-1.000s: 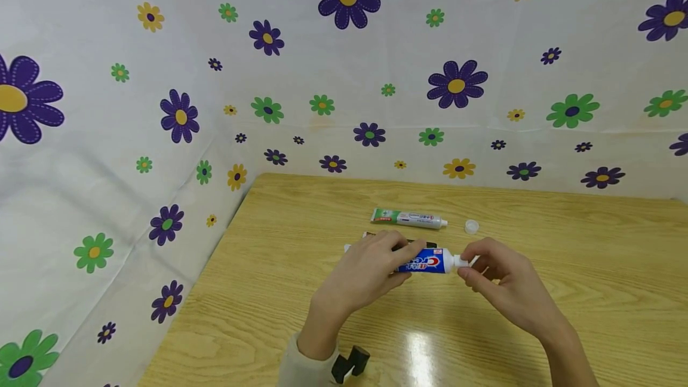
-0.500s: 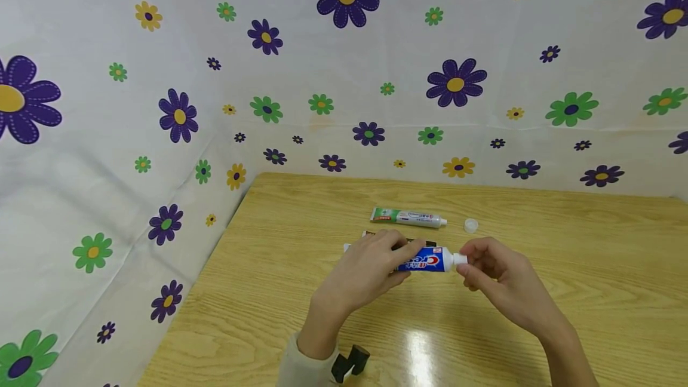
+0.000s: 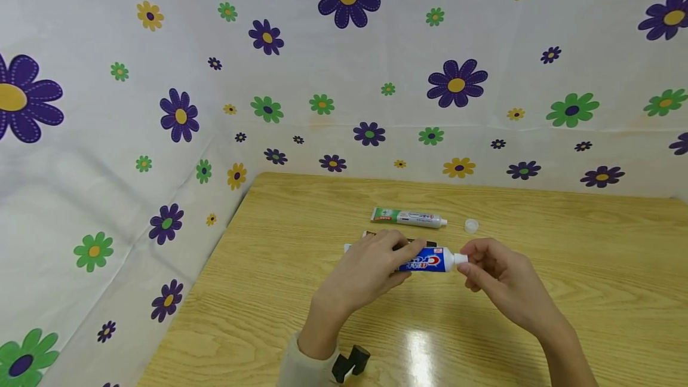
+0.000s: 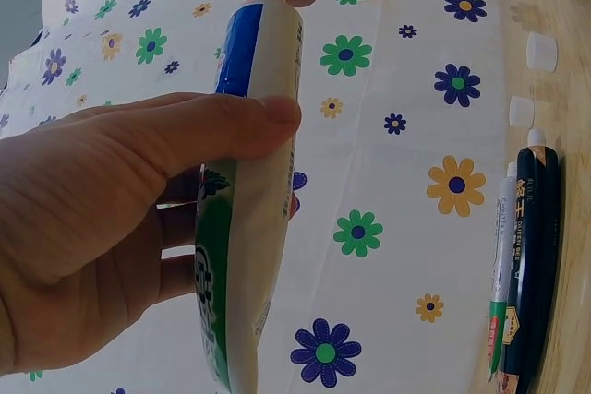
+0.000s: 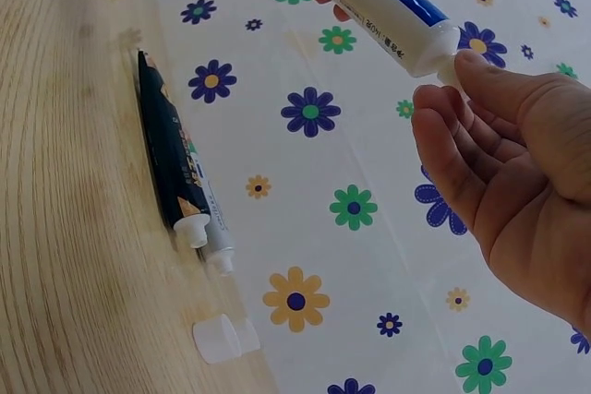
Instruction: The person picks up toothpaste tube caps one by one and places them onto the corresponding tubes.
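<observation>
My left hand [image 3: 371, 264] grips a blue and white toothpaste tube [image 3: 427, 260] round its body. In the left wrist view the tube [image 4: 254, 200] shows a blue, green and cream side, with the thumb laid across it. At the tube's right end, thumb and fingers of my right hand [image 3: 502, 270] pinch the white cap [image 3: 460, 259]. The right wrist view shows this hand [image 5: 526, 149] at the tube's neck, covering most of the cap. The tube is held above the table, shoulder to the right.
On the wooden table [image 3: 258, 255] lie a green and silver toothpaste tube [image 3: 408, 218] and a black toothpaste tube [image 4: 534, 256], both uncapped. Two loose white caps, a larger one [image 5: 217, 339] and a smaller one [image 5: 247, 334], sit near their necks. A flowered cloth [image 3: 398, 46] hangs behind.
My right fingers have shifted slightly about the cap. The left hand and the toothpaste tube stay nearly in place.
</observation>
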{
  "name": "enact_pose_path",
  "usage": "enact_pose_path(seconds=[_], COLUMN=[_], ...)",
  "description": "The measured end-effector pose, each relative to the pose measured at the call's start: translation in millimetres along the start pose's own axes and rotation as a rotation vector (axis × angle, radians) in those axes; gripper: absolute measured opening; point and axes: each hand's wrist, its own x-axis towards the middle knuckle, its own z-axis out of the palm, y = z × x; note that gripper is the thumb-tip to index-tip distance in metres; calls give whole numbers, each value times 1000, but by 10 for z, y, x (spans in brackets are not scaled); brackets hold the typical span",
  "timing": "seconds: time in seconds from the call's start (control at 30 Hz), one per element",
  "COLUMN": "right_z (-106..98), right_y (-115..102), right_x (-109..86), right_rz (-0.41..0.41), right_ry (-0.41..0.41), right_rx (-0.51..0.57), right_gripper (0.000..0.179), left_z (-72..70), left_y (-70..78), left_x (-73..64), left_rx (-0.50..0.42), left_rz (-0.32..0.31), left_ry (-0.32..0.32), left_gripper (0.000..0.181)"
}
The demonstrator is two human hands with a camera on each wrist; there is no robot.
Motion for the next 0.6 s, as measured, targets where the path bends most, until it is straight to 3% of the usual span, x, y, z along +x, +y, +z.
enact_pose_path(seconds=[0.6], right_z=[13], right_y=[50], right_x=[8], right_rz=[-13], right_ry=[-17], right_rx=[-37], right_gripper=[4], left_z=[-2], left_y=[6], left_x=[-9], left_rx=[-9], left_rz=[3], left_ry=[-1], left_gripper=[52])
